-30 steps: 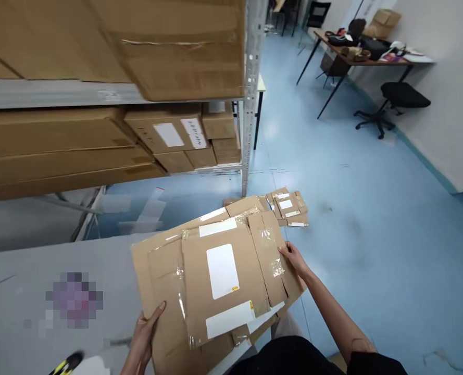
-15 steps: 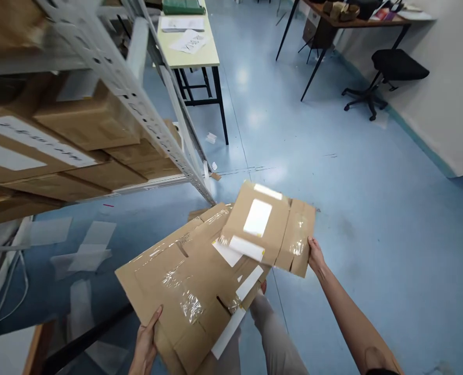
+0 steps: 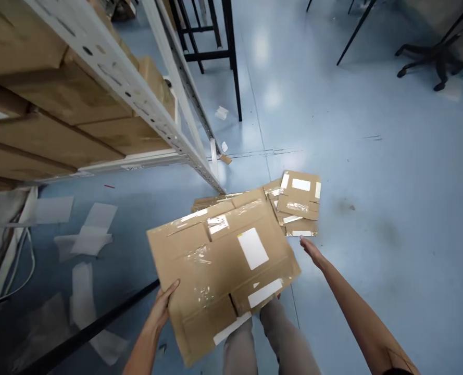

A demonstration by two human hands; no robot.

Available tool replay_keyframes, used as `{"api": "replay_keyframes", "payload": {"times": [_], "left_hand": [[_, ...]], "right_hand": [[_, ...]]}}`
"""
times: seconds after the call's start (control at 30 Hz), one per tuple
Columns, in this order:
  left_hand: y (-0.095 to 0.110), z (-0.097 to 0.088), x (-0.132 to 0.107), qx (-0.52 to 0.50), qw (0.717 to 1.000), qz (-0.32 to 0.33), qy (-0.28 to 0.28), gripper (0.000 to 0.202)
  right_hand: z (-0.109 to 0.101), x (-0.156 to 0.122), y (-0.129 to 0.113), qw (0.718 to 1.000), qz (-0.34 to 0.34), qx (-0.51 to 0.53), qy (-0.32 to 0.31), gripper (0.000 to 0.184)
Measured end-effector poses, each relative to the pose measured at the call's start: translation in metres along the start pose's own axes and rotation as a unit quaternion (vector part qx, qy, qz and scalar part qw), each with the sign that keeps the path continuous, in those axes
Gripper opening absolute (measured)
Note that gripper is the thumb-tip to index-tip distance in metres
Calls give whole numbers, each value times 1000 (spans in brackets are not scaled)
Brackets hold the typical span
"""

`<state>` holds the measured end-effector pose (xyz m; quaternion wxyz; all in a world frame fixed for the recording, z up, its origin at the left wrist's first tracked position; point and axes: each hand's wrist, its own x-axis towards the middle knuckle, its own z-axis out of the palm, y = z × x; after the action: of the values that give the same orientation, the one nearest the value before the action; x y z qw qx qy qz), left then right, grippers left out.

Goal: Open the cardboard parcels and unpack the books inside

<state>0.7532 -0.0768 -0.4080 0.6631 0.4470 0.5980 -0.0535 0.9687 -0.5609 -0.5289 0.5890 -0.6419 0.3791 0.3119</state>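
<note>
A: Nearest?
B: Own grey trouser legs (image 3: 254, 338) at bottom edge. Just above, big flattened carton (image 3: 223, 260), held roughly level over the knees, taped, w/ white labels on top.
A: Held how?
B: By L hand (image 3: 164, 306) at the near-left edge: thumb on top, other fingers tucked under, out of sight. R hand (image 3: 311, 249) off the carton, just past its right corner, fingers straight and close together, pinching nothing.
A: In the way?
B: Long black bar (image 3: 86, 333) slanting across the floor under the L forearm. Loose white paper scraps (image 3: 86, 234) strewn at left.
A: Beyond?
B: A pile of small flattened cartons (image 3: 299, 200) flat on blue floor (image 3: 391, 208), just past R fingertips, partly hidden behind the held carton's far edge. Near the foot of the rack upright (image 3: 145, 115); can't tell if touching.
A: Further?
B: Stacked brown boxes (image 3: 59, 104) in the rack at left, black table legs (image 3: 233, 62) top centre, chair base (image 3: 430, 52) top right, well apart from both hands
</note>
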Motion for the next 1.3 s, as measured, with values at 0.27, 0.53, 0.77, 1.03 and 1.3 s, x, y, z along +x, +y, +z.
{"api": "replay_keyframes", "payload": {"times": [0.27, 0.53, 0.77, 1.03, 1.3], "left_hand": [[-35, 63, 89, 115, 980, 49, -152, 56], [-74, 141, 152, 223, 957, 152, -105, 88], [-116, 192, 156, 449, 861, 194, -141, 95], [-179, 271, 162, 517, 784, 259, -225, 96], [-221, 316, 191, 589, 705, 277, -283, 89]], "right_hand": [[-16, 24, 52, 991, -20, -67, -116, 43], [-62, 47, 115, 1000, 11, -22, 9, 37], [-96, 71, 149, 992, -26, 19, 123, 32], [-162, 89, 204, 968, -68, 34, 238, 29], [-175, 111, 240, 945, -44, 30, 322, 35]]}}
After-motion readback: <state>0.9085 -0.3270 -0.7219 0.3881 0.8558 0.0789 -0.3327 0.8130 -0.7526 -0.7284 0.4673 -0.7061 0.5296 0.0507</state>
